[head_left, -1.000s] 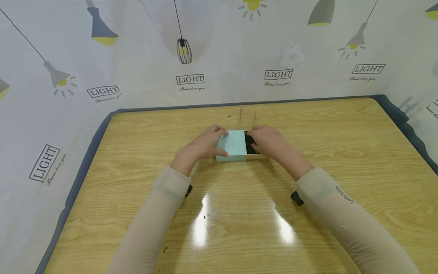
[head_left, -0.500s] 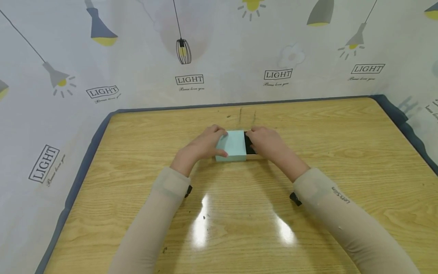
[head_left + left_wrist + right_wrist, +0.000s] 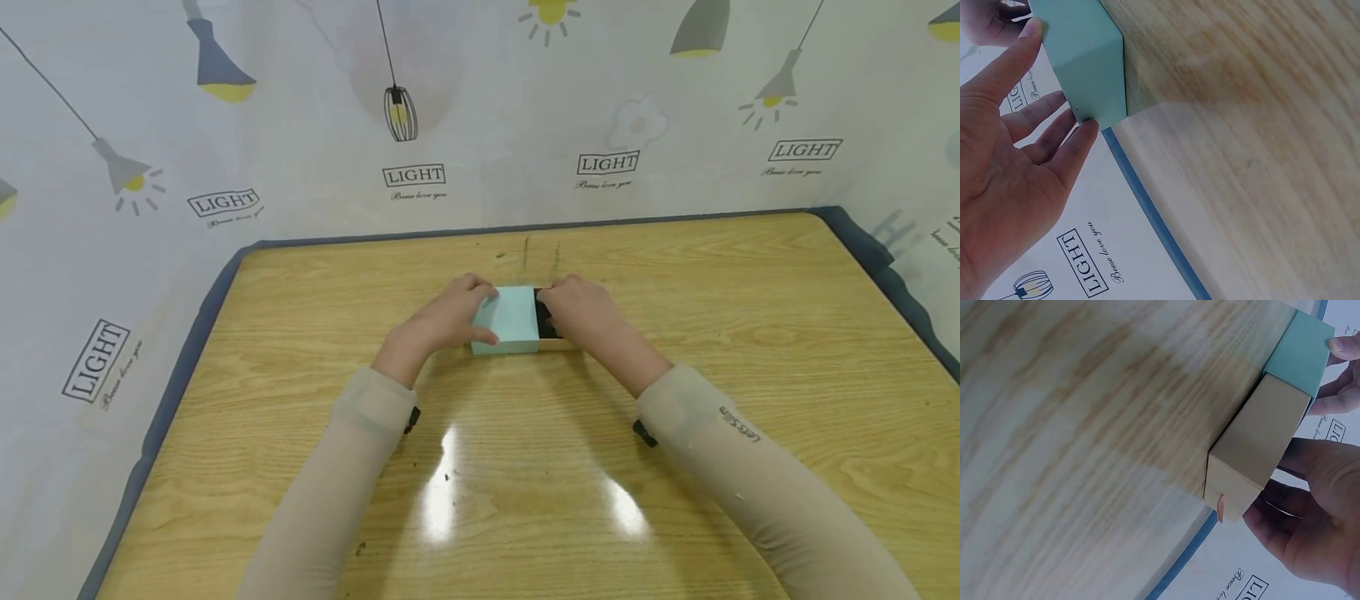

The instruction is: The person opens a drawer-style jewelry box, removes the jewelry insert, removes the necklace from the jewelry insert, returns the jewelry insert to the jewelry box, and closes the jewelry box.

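Note:
A mint-green box sleeve [image 3: 512, 317] lies on the table, with its tan drawer [image 3: 1260, 431] pulled partway out to the right. The drawer's inside looks black in the head view, and an orange-brown pull tab [image 3: 1220, 509] sticks out of its end. My left hand [image 3: 450, 313] grips the sleeve's left end, thumb on the near edge and fingers at the far side. Over the drawer, my right hand [image 3: 587, 310] has its fingers bent down into the opening. Its fingertips are hidden, so whether they hold anything cannot be made out.
The wood-grain table [image 3: 525, 467] stretches around the box on all sides. A pale cloth [image 3: 510, 108] printed with lamps and lettering hangs behind it, with a dark blue border [image 3: 420, 237] along the table's far edge.
My right hand has shifted slightly left over the drawer, its forearm with it. The left hand and the sleeve look still.

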Available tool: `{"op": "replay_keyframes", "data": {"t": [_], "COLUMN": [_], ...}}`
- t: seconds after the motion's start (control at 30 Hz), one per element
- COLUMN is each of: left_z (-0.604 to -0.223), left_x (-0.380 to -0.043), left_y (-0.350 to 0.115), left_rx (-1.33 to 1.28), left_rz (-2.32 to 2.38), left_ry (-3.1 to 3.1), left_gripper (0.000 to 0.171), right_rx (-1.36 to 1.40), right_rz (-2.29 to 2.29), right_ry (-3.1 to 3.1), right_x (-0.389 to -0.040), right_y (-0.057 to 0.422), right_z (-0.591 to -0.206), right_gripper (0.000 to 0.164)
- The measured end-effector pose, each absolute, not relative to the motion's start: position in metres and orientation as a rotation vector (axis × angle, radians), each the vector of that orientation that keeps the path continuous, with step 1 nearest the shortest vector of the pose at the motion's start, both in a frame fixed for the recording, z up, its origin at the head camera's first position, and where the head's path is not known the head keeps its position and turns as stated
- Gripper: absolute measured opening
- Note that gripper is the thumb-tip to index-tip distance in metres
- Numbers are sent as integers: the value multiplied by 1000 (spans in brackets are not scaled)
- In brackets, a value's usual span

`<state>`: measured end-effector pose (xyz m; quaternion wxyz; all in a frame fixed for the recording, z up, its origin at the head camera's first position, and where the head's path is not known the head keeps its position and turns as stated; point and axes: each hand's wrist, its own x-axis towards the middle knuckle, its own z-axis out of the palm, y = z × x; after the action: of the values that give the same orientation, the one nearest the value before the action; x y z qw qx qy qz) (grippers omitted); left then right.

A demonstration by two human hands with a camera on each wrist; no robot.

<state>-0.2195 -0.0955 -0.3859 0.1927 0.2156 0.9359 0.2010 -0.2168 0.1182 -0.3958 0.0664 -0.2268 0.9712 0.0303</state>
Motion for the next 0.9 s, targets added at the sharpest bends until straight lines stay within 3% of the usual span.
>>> {"op": "replay_keyframes", "data": {"t": [0.47, 0.9], "left_z": [-388, -388], "left_x": [-221, -220], "left_y": [-96, -97], "left_rx": [620, 608], "left_rz": [557, 572], "left_ry": [2631, 2632], "left_gripper": [76, 76], "right_rx": [-700, -742], "right_rz": [163, 214], "right_ry": [2916, 2947], "right_x": [-217, -217], "right_y": [117, 117], "right_z": [-399, -399], "right_gripper": [41, 34]}}
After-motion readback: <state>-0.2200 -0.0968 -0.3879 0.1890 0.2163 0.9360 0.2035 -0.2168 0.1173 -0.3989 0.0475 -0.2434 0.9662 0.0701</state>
